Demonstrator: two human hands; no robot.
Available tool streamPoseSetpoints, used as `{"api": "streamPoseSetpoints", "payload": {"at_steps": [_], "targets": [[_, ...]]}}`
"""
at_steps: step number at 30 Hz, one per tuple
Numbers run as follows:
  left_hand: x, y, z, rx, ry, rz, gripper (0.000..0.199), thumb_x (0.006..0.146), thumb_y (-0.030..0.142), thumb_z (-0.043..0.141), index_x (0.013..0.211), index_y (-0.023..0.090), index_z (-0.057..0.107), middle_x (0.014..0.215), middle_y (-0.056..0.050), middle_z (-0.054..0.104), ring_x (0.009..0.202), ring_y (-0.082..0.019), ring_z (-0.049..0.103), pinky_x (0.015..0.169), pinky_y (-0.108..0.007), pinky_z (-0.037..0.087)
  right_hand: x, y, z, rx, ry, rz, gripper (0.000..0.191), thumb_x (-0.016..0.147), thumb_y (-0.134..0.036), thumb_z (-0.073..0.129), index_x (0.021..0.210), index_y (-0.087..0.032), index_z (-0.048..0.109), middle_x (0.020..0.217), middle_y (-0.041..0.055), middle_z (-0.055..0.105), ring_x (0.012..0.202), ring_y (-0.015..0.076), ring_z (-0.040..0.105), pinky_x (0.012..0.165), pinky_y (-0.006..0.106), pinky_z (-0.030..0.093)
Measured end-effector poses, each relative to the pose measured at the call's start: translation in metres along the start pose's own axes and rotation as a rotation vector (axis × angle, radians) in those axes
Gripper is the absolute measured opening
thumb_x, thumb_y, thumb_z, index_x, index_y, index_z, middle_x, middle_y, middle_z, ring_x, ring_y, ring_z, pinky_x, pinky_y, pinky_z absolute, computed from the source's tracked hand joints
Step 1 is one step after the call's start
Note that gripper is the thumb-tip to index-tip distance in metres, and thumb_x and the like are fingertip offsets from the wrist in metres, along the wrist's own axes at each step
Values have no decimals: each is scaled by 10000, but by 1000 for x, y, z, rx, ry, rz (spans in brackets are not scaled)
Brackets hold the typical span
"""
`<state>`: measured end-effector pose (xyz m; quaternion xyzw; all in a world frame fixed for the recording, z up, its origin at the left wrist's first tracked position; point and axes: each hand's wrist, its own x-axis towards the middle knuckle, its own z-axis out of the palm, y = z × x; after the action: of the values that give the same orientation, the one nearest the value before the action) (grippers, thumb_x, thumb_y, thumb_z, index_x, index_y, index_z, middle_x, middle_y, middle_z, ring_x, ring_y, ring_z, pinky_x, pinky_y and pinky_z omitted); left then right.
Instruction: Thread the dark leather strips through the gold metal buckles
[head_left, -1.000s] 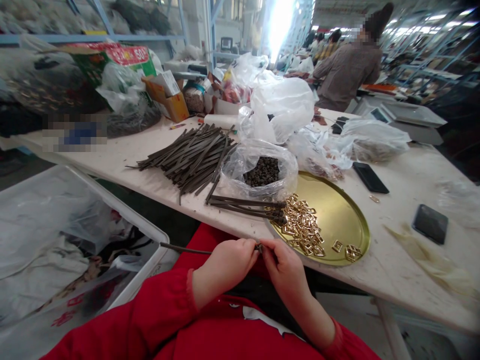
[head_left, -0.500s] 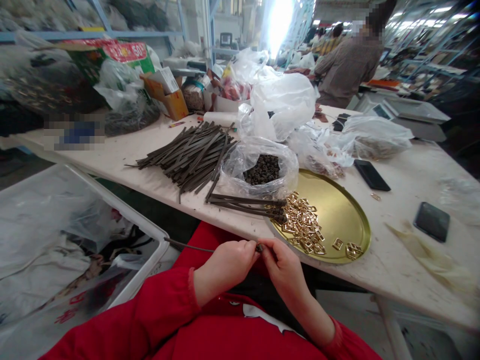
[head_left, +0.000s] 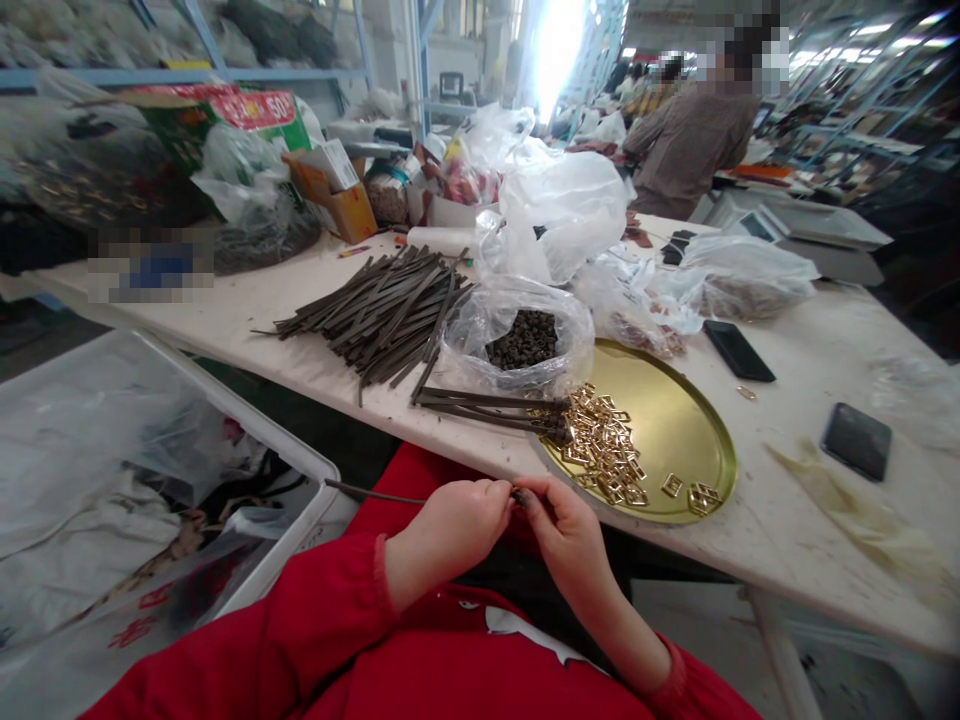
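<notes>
Presently, head view, one entry per item.

Left hand [head_left: 450,528]: clenched round a thin dark strap [head_left: 375,496], which runs out to your left over the lap, below the table edge [head_left: 750,560]. Keep that grip near the strap's end so the tip does not wander.

Right hand [head_left: 564,525]: fingertips pinched at the same strap end, where a small dark fitting [head_left: 519,495] sits between the two hands; what exactly it pinches is too small to tell. Work the tip squarely, thumb and forefinger close to it, rather than pulling from further back.

Gold tray [head_left: 697,420]: on the table just beyond your hands, holding a heap of gold buckles [head_left: 604,450] toward its left side.

Finished straps [head_left: 487,408]: a few laid with their ends onto the tray's left rim.

Loose strap pile [head_left: 382,310]: further back on the table, well apart from your hands.

Clear bag of dark small parts [head_left: 529,340]: between pile and tray, mouth open.

Two phones [head_left: 739,350], face down, right of the tray.

Another person [head_left: 690,150] stands at the far end, back turned.
</notes>
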<state>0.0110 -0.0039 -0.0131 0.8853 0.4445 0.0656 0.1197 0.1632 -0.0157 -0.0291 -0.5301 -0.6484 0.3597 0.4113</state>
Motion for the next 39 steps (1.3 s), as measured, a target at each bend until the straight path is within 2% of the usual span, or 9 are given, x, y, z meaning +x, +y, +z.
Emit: {"api": "streamPoseSetpoints", "payload": {"at_steps": [6,10,14,17,19,27,30,35,39], "targets": [[2,-1,4,-73,-10,-55,249,905,203,320,903,124,557,807,-98,652,696,-212,636,629,-329,517,2,1,-1,-3,3,-20,161,848,-265,483,874,-204,629,789,44,667,716,185,615,653,309,507],[4,0,-5,-388,40,-147,203,889,219,393,1025,158,531,962,-73,655,859,-190,627,754,-305,493,5,0,-2,-19,31,-40,154,846,-255,486,877,-209,629,804,39,667,738,181,612,675,303,499],[6,1,-12,-677,96,-356,138,838,228,474,948,149,498,808,-29,643,731,-158,605,641,-252,466,6,0,-2,-12,76,-38,134,830,-256,509,881,-209,624,800,36,659,726,177,608,680,308,499],[7,0,-12,-734,138,-412,68,797,219,510,823,159,494,741,-3,609,683,-142,569,609,-238,437,7,0,-1,70,70,4,130,818,-268,527,881,-203,621,795,36,654,714,173,610,667,305,509],[8,0,-10,-783,134,-423,66,793,206,502,838,158,492,726,2,603,670,-138,562,606,-237,435,8,0,-1,161,39,53,125,805,-277,543,868,-195,613,790,34,651,700,166,610,639,289,515],[7,2,-5,-953,81,-266,310,856,153,388,1161,162,443,1037,-69,614,931,-152,574,829,-282,445,19,6,3,371,-20,159,144,742,-258,596,866,-199,556,679,-24,565,588,117,542,543,231,470],[9,-1,-7,-954,62,-221,355,871,170,379,1226,178,398,998,-48,624,845,-131,580,793,-264,456,25,7,0,488,-20,207,215,721,-301,619,885,-209,513,639,-53,505,547,101,504,504,211,438],[21,-8,-19,-947,27,-126,252,870,180,393,1070,185,546,977,-28,617,895,-134,558,832,-246,438,37,-1,-14,512,-111,237,271,756,-353,597,956,-215,480,656,-59,478,571,98,496,547,218,434],[30,-15,-24,-929,-61,-41,317,864,177,400,1142,213,546,905,-13,630,823,-131,561,795,-236,439,46,-5,-25,526,-157,213,305,764,-383,591,993,-211,487,666,-55,475,593,101,489,553,218,419]]}}
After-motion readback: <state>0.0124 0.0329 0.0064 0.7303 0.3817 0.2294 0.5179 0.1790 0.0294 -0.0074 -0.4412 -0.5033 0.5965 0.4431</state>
